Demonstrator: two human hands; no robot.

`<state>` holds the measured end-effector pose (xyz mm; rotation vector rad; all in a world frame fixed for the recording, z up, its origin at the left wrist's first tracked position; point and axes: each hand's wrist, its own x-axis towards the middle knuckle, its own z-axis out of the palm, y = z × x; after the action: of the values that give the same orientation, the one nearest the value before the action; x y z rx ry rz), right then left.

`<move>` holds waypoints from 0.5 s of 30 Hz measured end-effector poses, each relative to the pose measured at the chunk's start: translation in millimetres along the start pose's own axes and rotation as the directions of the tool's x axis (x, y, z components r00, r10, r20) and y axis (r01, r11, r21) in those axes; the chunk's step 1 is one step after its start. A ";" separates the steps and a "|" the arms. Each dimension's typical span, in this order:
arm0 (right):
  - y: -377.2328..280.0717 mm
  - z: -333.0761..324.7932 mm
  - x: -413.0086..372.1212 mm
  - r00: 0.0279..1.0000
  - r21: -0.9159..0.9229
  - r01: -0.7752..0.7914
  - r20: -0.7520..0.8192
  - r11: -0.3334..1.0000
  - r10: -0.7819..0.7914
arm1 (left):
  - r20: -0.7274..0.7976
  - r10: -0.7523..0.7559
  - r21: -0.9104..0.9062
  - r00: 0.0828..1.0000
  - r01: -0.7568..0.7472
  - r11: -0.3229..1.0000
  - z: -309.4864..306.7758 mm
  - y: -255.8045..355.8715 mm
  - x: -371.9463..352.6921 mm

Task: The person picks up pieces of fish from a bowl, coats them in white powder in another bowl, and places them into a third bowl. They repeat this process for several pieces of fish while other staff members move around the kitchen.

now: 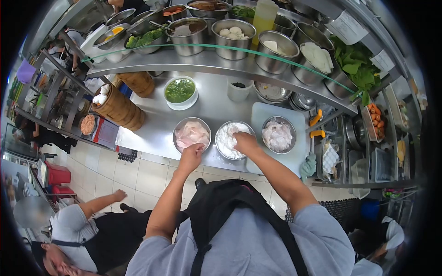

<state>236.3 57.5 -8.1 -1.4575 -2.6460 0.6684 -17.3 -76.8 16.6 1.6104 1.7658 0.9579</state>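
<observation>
Three metal bowls stand in a row on the steel counter (152, 126). The left bowl (191, 134) holds pink raw meat slices. The middle bowl (228, 140) holds white flour. The right bowl (278, 134) holds floured meat pieces and sits on a pale cutting board (299, 158). My left hand (191, 157) is at the near rim of the left bowl, fingers pinched on a slice of meat. My right hand (245, 141) presses down into the flour in the middle bowl, fingers curled; what it holds is hidden.
A bowl of green soup (180, 91), a white cup (239, 89) and bamboo steamers (120, 108) stand farther back. A shelf above carries several metal pots of ingredients (232, 32) and leafy greens (354, 62). Another person (87, 230) crouches at lower left on the tiled floor.
</observation>
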 end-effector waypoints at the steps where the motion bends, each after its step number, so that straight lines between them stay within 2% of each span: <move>1: 0.7 -1.0 -2.1 0.998 0.007 0.003 0.066 1.000 -0.003 | -0.004 0.023 0.017 1.000 -0.023 1.000 0.8 -2.2 0.6; 2: 0.2 -2.2 -2.5 0.991 0.015 0.009 0.130 1.000 -0.011 | -0.011 0.046 0.036 0.999 -0.046 0.998 1.1 -4.1 1.4; 3: 5.7 2.1 -0.8 0.991 0.015 0.009 0.130 1.000 -0.011 | -0.012 0.046 0.036 0.999 -0.046 0.998 0.7 -4.4 2.0; 6: 20.8 13.4 3.6 0.998 -0.012 -0.017 0.058 1.000 0.018 | -0.035 0.044 0.011 0.998 -0.044 0.999 1.1 -7.1 0.6; 8: 15.1 2.1 3.6 0.950 -0.080 -0.095 0.290 0.992 0.114 | -0.031 0.044 0.032 0.999 -0.043 0.999 2.5 -10.3 1.2; 9: 15.9 4.6 1.9 0.951 -0.079 -0.097 0.286 0.992 0.116 | -0.030 0.049 0.034 0.998 -0.048 0.998 2.8 -9.8 2.6; 11: 14.6 12.2 -3.3 0.999 0.005 -0.036 -0.034 0.999 0.037 | -0.017 0.026 0.020 1.000 -0.026 0.999 3.3 -9.0 2.7; 12: 11.9 8.2 -3.4 0.999 0.005 -0.035 -0.034 0.999 0.036 | -0.018 0.026 0.020 0.999 -0.026 0.999 2.8 -7.0 3.1; 14: 0.8 -7.1 -7.0 0.983 -0.053 -0.017 0.181 0.998 0.027 | -0.015 0.020 -0.024 1.000 -0.020 1.000 1.5 -1.4 2.7; 15: -1.6 -7.2 -9.6 0.983 -0.052 -0.018 0.180 0.998 0.027 | -0.014 0.021 -0.023 1.000 -0.021 1.000 1.5 -1.6 2.3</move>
<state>242.2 51.4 0.6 -1.5094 -2.8040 0.7773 -17.4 -74.3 14.6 1.6142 1.7441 0.9981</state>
